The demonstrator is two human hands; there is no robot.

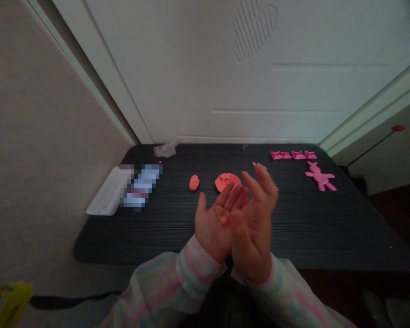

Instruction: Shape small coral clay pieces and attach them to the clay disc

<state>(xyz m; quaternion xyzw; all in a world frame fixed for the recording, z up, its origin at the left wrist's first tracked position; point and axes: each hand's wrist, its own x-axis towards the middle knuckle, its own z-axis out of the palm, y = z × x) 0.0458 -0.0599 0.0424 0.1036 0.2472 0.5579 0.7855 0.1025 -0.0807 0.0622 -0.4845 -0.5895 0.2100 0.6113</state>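
Note:
My left hand [214, 230] is palm up over the near part of the table, its fingers stretched out. On its palm rests a small ball of orange-pink modelling clay [224, 220]. Beside it, partly in front of its edge, my right hand [258, 223] is raised with its fingers apart and nothing between them. Just beyond the fingertips lies a flat round piece of orange-pink clay [223, 180] with small raised bits on top, partly hidden by my left fingers. An oval lump of the same clay [194, 182] lies to its left.
The dark table [150, 237] meets a white door [191, 59]. A pink clay rabbit figure [321, 176] and several pink folded pieces [298, 155] lie at the right. At the left are a white tray [104, 193], a blurred packet [141, 187] and a clear plastic wrapper [166, 150].

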